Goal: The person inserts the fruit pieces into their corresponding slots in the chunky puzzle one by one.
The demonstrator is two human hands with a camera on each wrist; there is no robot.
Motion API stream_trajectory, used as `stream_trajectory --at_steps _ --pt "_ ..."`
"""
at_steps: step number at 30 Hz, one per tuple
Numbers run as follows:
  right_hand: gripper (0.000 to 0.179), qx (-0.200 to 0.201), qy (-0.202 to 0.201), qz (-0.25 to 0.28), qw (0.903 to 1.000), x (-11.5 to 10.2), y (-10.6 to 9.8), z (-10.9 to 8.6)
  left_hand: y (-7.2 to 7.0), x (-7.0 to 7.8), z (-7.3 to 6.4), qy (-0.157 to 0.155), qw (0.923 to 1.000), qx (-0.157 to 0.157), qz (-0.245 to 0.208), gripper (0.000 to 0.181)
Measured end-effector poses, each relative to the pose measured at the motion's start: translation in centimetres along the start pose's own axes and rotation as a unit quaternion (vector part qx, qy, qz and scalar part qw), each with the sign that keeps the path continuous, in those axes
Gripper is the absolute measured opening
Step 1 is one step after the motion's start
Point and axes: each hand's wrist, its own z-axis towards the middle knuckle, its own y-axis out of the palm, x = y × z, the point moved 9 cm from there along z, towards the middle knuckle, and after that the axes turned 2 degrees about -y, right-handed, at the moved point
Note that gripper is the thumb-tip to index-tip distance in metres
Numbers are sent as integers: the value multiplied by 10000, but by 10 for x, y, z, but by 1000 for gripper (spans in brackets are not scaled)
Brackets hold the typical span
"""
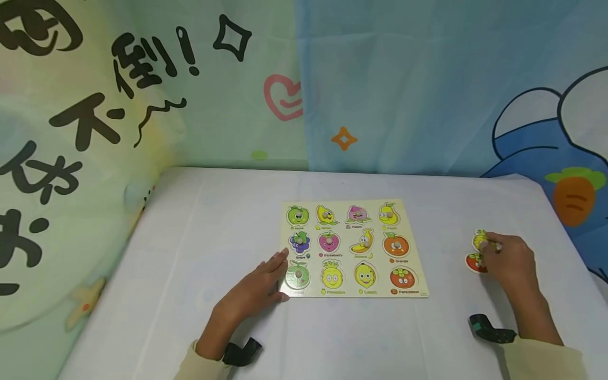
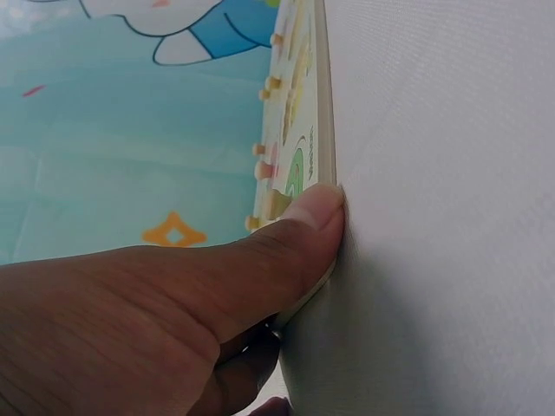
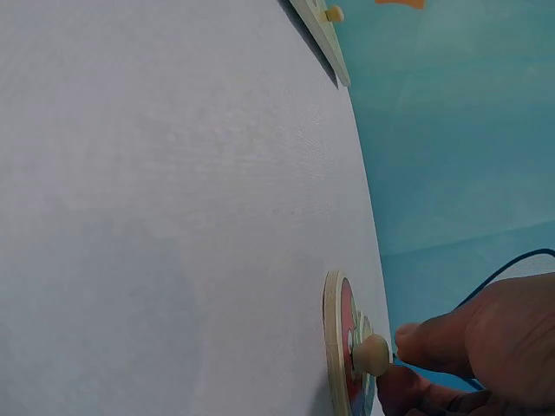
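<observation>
A fruit puzzle board [image 1: 313, 291] lies flat on the white table, with knobbed fruit pieces and fruit pictures in rows. My left hand [image 1: 258, 285] rests at its left edge, fingers extended along the side. In the left wrist view, the thumb [image 2: 299, 225] presses against the board's edge. To the right of the board, my right hand [image 1: 513, 264] pinches a yellow pineapple puzzle piece [image 1: 478, 240], partly hidden by the fingers. Just in front of it lies a red round puzzle piece [image 1: 475, 263]; its wooden knob [image 3: 371, 355] shows close to the fingertips in the right wrist view.
Both wrists carry black camera mounts, one on the left [image 1: 243, 352] and one on the right [image 1: 491, 330]. A printed cloth backdrop [image 1: 404, 105] hangs behind and beside the white-covered table [image 1: 214, 221].
</observation>
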Motion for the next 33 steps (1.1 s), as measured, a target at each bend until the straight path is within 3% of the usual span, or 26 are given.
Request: stream_trajectory --at_steps 5,15,26,33 --pt "47 -55 141 113 9998 7 0 3 0 2 0 51 10000 12 -7 79" --pt "41 70 -239 154 9996 -1 3 3 -1 2 0 21 10000 42 4 79" --pt "39 671 -1320 570 9873 -50 0 -24 -1 1 -1 5 9999 89 64 79" --pt "35 298 -2003 1239 9714 -84 14 -44 -1 0 -1 4 10000 75 30 79"
